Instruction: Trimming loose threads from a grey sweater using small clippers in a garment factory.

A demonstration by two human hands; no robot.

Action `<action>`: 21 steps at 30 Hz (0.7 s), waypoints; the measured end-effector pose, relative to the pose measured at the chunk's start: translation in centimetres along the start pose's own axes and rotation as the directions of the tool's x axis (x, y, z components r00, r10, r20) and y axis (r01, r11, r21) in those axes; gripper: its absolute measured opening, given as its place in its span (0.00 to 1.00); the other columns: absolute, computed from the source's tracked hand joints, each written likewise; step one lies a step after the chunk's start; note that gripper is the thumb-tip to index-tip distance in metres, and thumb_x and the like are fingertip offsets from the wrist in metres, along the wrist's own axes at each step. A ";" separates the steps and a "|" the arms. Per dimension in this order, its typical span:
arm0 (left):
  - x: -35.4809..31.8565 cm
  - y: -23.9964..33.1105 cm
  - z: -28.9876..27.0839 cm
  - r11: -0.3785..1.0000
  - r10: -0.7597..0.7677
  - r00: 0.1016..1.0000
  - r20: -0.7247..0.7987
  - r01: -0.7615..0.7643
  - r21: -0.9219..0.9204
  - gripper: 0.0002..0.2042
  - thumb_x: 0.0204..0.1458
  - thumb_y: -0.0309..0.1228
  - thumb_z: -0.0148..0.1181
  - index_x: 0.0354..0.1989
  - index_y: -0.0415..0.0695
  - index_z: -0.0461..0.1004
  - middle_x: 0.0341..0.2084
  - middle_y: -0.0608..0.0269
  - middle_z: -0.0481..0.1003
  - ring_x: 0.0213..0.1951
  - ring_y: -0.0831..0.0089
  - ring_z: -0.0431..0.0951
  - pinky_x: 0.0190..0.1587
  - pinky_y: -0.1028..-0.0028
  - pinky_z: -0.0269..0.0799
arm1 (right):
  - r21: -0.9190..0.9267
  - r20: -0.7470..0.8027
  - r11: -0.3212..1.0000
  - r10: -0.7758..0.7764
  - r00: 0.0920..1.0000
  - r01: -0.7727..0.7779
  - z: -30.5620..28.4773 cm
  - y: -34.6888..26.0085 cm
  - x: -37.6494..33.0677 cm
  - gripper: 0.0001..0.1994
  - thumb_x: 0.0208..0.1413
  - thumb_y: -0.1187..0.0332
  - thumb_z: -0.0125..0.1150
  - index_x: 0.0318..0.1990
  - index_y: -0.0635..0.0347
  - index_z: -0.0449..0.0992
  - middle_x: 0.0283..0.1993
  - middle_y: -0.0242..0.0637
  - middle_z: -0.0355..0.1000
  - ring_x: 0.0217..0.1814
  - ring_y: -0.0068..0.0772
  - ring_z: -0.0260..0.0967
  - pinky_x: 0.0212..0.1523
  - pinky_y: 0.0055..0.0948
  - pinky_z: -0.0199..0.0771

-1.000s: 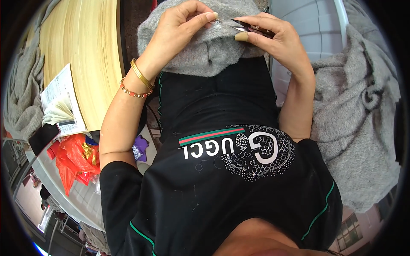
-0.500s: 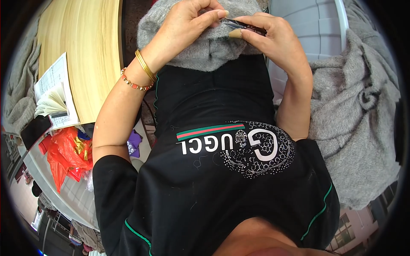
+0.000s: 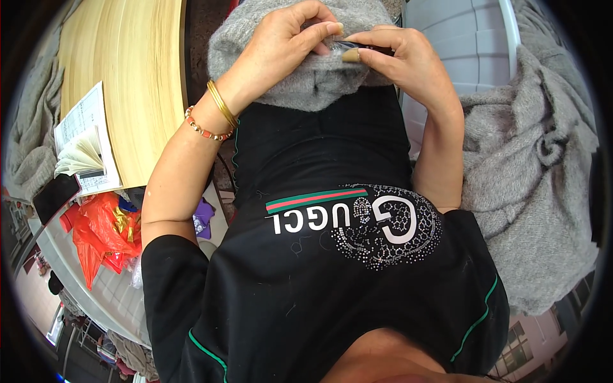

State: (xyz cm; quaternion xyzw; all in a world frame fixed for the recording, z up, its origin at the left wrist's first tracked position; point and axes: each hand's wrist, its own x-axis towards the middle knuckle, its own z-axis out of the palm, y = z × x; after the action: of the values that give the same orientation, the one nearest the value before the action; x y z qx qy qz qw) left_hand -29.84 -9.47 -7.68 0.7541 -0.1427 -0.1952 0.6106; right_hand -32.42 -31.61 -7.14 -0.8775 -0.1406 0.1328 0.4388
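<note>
Left hand (image 3: 290, 35) pinches grey knit garment (image 3: 306, 83) on the lap; right hand (image 3: 408, 60) grips a small dark tool (image 3: 361, 46). Hands have closed together since a second ago; work on the fabric continues.

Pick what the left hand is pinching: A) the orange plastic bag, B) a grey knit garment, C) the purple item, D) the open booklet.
B: the left hand pinches the grey knit garment lying on the lap, next to the right hand, which holds a small dark tool against it.
</note>
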 end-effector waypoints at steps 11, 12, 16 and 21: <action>-0.1 -1.8 2.6 0.690 0.344 0.930 0.132 -0.346 0.636 0.11 0.60 0.39 0.59 0.37 0.43 0.78 0.31 0.57 0.78 0.35 0.55 0.80 0.39 0.61 0.76 | 0.364 -0.200 0.906 0.304 0.931 -0.218 -3.5 2.5 -1.0 0.09 0.58 0.69 0.67 0.39 0.67 0.81 0.22 0.21 0.67 0.21 0.13 0.59 0.22 0.18 0.56; 0.1 -2.0 3.1 0.598 0.419 0.895 0.150 -0.396 0.697 0.11 0.59 0.39 0.60 0.36 0.42 0.78 0.32 0.58 0.78 0.36 0.55 0.80 0.39 0.61 0.77 | 0.363 -0.212 0.909 0.293 0.933 -0.203 -3.7 2.6 -1.1 0.09 0.58 0.69 0.67 0.38 0.67 0.81 0.21 0.21 0.66 0.21 0.12 0.57 0.21 0.19 0.54; 0.8 -2.4 5.3 0.470 0.407 0.882 0.237 -0.424 0.774 0.11 0.53 0.38 0.65 0.37 0.45 0.79 0.30 0.59 0.77 0.37 0.56 0.79 0.40 0.58 0.76 | 0.476 -0.206 0.861 0.309 0.929 -0.181 -3.7 3.3 -1.4 0.08 0.59 0.68 0.67 0.37 0.66 0.80 0.21 0.20 0.65 0.20 0.12 0.56 0.20 0.19 0.52; -0.6 -1.9 7.1 0.517 0.401 0.875 0.272 -0.462 0.721 0.09 0.51 0.35 0.67 0.39 0.46 0.80 0.33 0.64 0.76 0.40 0.62 0.78 0.42 0.64 0.70 | 0.466 -0.223 0.869 0.299 0.928 -0.168 -4.0 4.9 -1.9 0.09 0.59 0.67 0.67 0.37 0.66 0.80 0.21 0.20 0.66 0.21 0.11 0.57 0.20 0.19 0.53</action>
State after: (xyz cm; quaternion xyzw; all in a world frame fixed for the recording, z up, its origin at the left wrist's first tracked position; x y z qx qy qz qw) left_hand -33.73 -14.92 -10.75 0.8730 -0.4157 0.0151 0.2548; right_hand -32.09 -38.00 -8.56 -0.7761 0.0664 0.0845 0.6214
